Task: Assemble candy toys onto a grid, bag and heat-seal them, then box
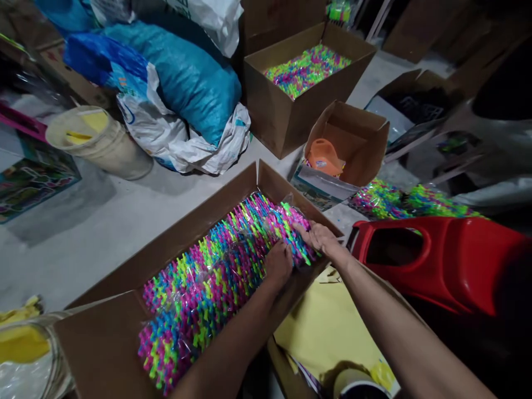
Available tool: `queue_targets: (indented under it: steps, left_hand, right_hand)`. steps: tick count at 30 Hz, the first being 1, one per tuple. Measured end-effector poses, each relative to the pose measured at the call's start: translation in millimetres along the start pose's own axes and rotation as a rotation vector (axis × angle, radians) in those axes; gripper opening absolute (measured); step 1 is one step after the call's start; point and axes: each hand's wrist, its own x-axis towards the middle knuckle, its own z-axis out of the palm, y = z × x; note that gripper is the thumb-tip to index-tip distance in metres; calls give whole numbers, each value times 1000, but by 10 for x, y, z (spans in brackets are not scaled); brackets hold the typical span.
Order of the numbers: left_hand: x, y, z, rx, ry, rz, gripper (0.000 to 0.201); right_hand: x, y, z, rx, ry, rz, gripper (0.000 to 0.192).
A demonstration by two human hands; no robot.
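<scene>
An open cardboard box [97,346] lies in front of me, holding rows of bright pink, blue, green and yellow plastic sticks [224,271] in clear wrapping. At the box's far right end is a clear bag of coloured sticks [293,230]. My left hand [279,261] is closed against the near side of that bag, its fingertips hidden. My right hand [321,238] grips the bag's right end, with one finger stretched along the top. What the sticks are exactly cannot be made out.
A red plastic stool [444,249] stands close on the right. Beyond are a small carton with an orange scoop [323,156] and a large carton [274,113] of coloured sticks. Stuffed sacks [183,77] and a bucket [112,144] are at left. Yellow sheeting [332,327] lies nearest me.
</scene>
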Motion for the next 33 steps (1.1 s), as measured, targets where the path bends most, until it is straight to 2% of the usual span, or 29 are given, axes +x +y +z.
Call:
queue_targets:
  steps: [4,10,14,19,21,23,25,28,31,33]
  left_hand:
    - [196,-10,19,-13,-66,25,23]
    - [433,-113,84,-26,-93,17,26]
    - [328,-85,215,-18,-45,-13,26]
    - [-9,-50,375,20,22,-26,31]
    - [-66,-69,309,51,26,-6,30]
    - [-6,-111,130,97,35,6,27]
    - [177,-179,-117,154,69,-2,28]
    - [561,-339,-442,246,101,-34,40]
    - [816,-518,-554,322,5,-14,43]
    - [842,-607,-531,360,-39,-14,43]
  right_hand:
    - [140,37,84,-4,-30,-5,75]
    - [462,78,-20,14,-114,-125,62]
    - [479,54,-28,-17,-157,-156,58]
    - [329,42,152,-73,-149,-157,49]
    - [295,41,245,-84,-107,-132,52]
    - [264,23,315,-94,-65,-106,55]
    - [221,-16,353,-105,-23,-101,56]
    - [154,-93,370,-133,56,-92,56]
    - [155,-153,395,-162,98,-42,59]
    - [193,-184,431,-167,90,-14,63]
